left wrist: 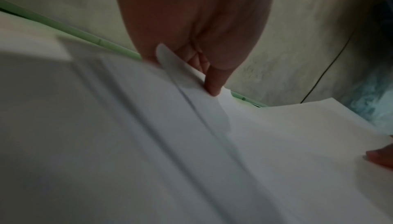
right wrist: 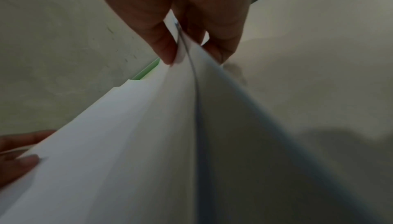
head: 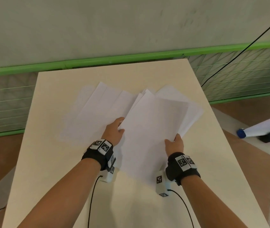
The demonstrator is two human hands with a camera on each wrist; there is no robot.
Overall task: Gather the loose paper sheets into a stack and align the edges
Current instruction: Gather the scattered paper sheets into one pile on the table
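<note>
— Paper sheets (head: pixel 154 129): how's your grip?
— Your right hand (head: pixel 174 143) pinches their near right corner, thumb on top; your left hand (head: pixel 114 130) holds their left edge, fingers tucked underneath.
— And where are they?
— Fanned unevenly, partly lifted off the table (head: pixel 52 162), with more sheets lying flat left of them.

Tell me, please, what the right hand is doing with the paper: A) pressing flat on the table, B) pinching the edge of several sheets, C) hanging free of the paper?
B: the right hand pinches the sheets between thumb and fingers.
</note>
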